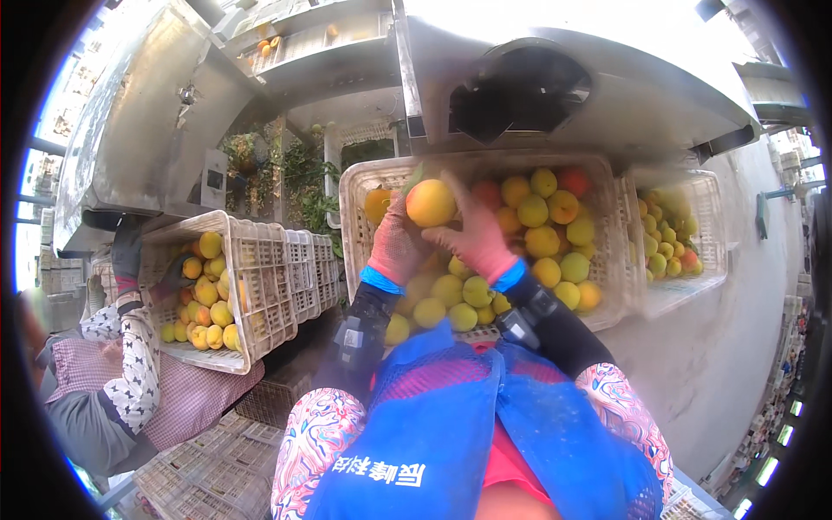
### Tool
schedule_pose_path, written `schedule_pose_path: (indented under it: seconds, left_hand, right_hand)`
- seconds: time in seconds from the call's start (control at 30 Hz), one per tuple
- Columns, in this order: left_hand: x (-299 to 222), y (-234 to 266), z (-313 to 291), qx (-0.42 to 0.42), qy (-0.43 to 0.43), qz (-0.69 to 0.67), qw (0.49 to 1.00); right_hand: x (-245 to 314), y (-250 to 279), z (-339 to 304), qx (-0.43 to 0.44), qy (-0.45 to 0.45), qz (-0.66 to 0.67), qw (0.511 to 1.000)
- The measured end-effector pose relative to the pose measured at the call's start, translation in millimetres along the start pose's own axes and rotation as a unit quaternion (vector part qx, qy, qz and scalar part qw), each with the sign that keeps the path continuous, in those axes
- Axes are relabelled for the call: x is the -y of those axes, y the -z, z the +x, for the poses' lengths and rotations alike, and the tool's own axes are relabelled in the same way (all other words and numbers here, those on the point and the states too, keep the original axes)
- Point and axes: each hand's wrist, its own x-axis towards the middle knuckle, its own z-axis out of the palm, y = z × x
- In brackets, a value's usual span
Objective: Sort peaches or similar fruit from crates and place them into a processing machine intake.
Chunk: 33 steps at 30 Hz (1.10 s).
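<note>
A yellow-orange peach (431, 203) is held up between my hands over a pale plastic crate (351, 204). My left hand (400, 243), in a pink glove, grips it from the left and below. My right hand (475, 236), also in a pink glove, curves around its right side, thumb under the fruit and a finger stretched along it. A green leaf (416, 176) shows at the peach's upper left. More peaches (543, 242), yellow, greenish and reddish, lie in the crate below and beyond my hands.
Another peach-filled crate (706, 234) stands at the right. At the left, a co-worker's gloved hand (173, 276) reaches into a tilted crate (238, 295) of peaches. Metal machine housings (607, 95) rise at the far side. Stacked crates (212, 468) are at the lower left.
</note>
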Motion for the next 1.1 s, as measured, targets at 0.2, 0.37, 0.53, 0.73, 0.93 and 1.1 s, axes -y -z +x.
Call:
schedule_pose_path:
  seconds: [0.2, 0.37, 0.53, 0.73, 0.93, 1.1]
  left_hand:
    - [-7.5, -49.9, -15.0, 0.013, 0.023, 0.062, 0.998]
    - [-10.0, -60.6, -3.5, -0.059, -0.032, 0.169, 0.983]
    - [-11.5, -93.4, 11.5, 0.009, -0.114, 0.186, 0.976]
    - [7.5, 11.1, 4.2, -0.151, -0.137, 0.680, 0.704]
    - [26.7, 15.8, 11.1, 0.045, 0.141, 0.962, 0.228]
    - [29.1, 77.9, 6.6, 0.057, 0.136, 0.977, 0.155]
  right_hand:
    - [13.4, 48.4, 11.5, 0.165, -0.127, 0.475, 0.855]
    - [30.0, 35.6, -8.0, -0.055, 0.013, 0.074, 0.996]
    - [50.7, 48.0, 18.1, -0.152, 0.023, -0.044, 0.987]
    - [31.3, 68.5, 62.8, -0.233, 0.121, -0.165, 0.951]
    - [-22.8, 82.8, 156.0, -0.197, 0.095, -0.260, 0.940]
    - [13.3, 67.3, 94.8, -0.206, 0.228, -0.316, 0.898]
